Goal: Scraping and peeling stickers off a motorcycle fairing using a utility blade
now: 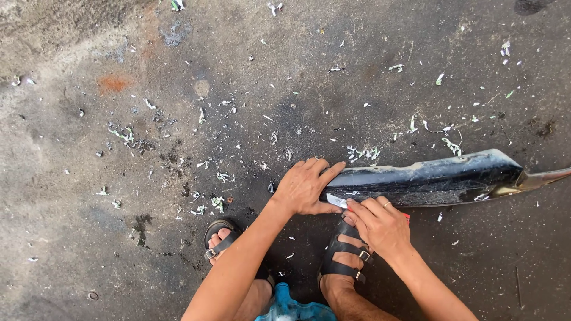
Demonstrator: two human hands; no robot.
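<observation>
A long black panel [428, 178], dusty and scuffed, lies on the concrete floor, running from the centre to the right edge. My left hand [303, 185] presses flat on its left end, fingers spread over the edge. My right hand [380, 223] is closed around a small tool with a red handle [406, 215]; a pale blade tip [336, 200] shows at the panel's lower left edge. A ring is on one right finger. Most of the tool is hidden by my fingers.
My two feet in black strapped sandals [348, 255] [221, 241] stand just below the panel. Small white and pale green shavings [363, 153] are scattered widely over the stained grey floor [119, 119]. The panel's right end tapers to a shiny tip [544, 177].
</observation>
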